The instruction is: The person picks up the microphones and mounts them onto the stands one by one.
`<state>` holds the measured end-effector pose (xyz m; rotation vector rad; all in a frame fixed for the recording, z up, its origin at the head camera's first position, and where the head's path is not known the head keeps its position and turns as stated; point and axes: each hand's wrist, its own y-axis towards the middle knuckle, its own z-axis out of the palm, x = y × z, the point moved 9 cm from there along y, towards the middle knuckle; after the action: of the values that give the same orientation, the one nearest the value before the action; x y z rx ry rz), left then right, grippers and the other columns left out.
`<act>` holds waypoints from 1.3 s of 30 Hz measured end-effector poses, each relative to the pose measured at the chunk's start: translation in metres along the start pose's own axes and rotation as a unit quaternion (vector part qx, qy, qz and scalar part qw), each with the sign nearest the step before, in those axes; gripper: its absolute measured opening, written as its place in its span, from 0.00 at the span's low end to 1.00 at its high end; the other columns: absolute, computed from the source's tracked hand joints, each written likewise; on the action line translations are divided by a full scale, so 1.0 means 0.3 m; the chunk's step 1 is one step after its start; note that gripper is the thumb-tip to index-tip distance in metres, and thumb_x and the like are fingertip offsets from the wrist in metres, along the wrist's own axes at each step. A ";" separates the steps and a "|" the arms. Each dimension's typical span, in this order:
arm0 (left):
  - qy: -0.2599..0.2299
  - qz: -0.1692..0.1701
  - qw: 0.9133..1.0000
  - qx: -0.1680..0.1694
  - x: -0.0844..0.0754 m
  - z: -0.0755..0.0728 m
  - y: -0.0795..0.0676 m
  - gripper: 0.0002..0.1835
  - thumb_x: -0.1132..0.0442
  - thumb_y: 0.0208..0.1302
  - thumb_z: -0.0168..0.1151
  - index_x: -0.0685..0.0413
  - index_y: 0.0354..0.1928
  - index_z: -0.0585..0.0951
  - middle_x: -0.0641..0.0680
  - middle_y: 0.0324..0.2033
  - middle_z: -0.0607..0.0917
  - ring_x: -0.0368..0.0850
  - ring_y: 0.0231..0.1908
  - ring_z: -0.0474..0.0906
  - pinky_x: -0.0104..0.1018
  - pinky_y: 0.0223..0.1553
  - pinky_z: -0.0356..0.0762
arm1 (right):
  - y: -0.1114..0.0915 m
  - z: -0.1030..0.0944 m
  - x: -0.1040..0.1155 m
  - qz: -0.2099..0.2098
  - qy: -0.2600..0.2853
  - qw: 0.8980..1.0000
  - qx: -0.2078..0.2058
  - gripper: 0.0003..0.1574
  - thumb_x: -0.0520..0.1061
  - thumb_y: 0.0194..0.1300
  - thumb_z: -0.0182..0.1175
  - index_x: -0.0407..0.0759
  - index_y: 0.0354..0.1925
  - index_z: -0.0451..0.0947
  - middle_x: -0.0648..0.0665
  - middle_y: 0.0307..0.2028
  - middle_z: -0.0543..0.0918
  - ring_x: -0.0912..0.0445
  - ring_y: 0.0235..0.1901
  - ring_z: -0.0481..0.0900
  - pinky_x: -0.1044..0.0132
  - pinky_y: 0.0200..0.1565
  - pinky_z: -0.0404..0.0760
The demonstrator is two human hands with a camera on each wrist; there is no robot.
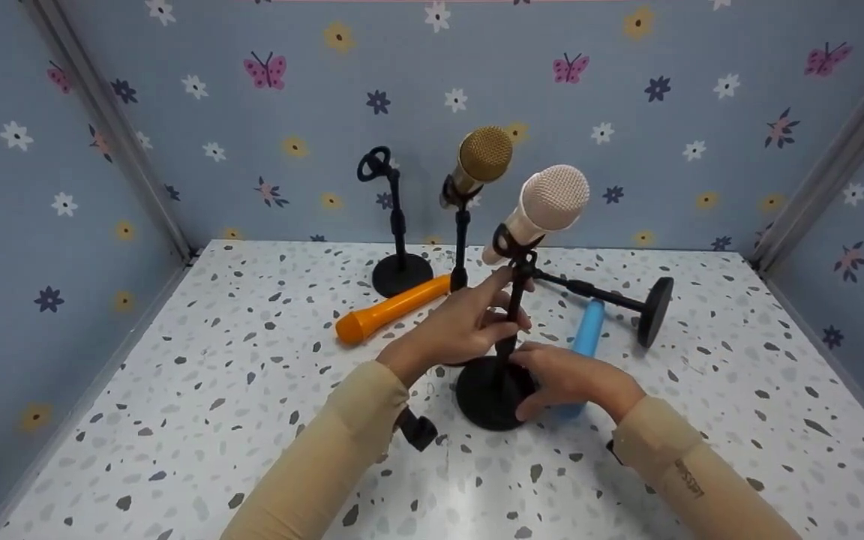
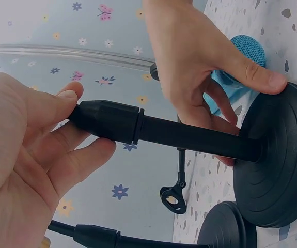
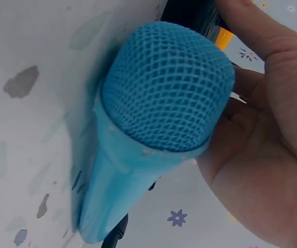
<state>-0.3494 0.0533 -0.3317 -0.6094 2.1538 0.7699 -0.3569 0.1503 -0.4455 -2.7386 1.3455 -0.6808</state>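
A pinkish-white microphone (image 1: 554, 199) sits tilted in the clip of a black microphone stand (image 1: 495, 394), which stands upright on its round base. My left hand (image 1: 466, 319) pinches the stand's pole between thumb and fingers, below the clip. Low down, my right hand (image 1: 571, 375) grips the stand at its base, the thumb on the base's rim and the fingers behind the pole, as the left wrist view shows. Beside that hand a blue microphone (image 3: 163, 98) lies on the table, partly hidden by it in the head view.
Behind stand a second stand with a gold microphone (image 1: 486, 154) and a third stand (image 1: 400, 274) with a bare clip. An orange microphone (image 1: 383, 315) lies left of them. Another stand (image 1: 653, 311) lies on its side at right. A black piece (image 1: 418, 432) shows by the left sleeve.
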 end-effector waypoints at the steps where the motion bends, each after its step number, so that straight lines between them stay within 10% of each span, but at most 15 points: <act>1: -0.002 0.001 1.000 0.000 0.000 0.000 0.000 0.28 0.74 0.70 0.59 0.48 0.67 0.65 0.54 0.41 0.88 0.40 0.44 0.85 0.34 0.54 0.80 | 0.002 -0.001 -0.001 0.015 -0.002 1.000 0.001 0.45 0.53 0.51 0.80 0.36 0.62 0.76 0.41 0.54 0.79 0.48 0.53 0.79 0.50 0.59 0.76; 11: -0.017 -0.002 1.000 -0.006 0.001 0.001 -0.003 0.27 0.74 0.71 0.59 0.49 0.67 0.65 0.53 0.42 0.88 0.40 0.45 0.85 0.33 0.53 0.80 | 0.021 -0.008 0.017 0.106 -0.022 0.994 0.030 0.29 0.50 0.44 0.83 0.42 0.43 0.83 0.47 0.37 0.81 0.54 0.38 0.79 0.53 0.49 0.80; 39: 0.054 -0.012 0.998 -0.015 0.071 0.056 -0.048 0.33 0.69 0.69 0.65 0.43 0.71 0.65 0.52 0.55 0.85 0.42 0.55 0.82 0.34 0.58 0.76 | 0.015 -0.006 0.012 0.106 -0.017 0.994 0.013 0.33 0.49 0.44 0.83 0.39 0.47 0.82 0.46 0.39 0.83 0.52 0.39 0.81 0.52 0.52 0.80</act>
<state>-0.3450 0.0510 -0.3620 -0.7061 2.2331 0.7731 -0.3591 0.1449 -0.4434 -2.5241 1.5782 -0.6272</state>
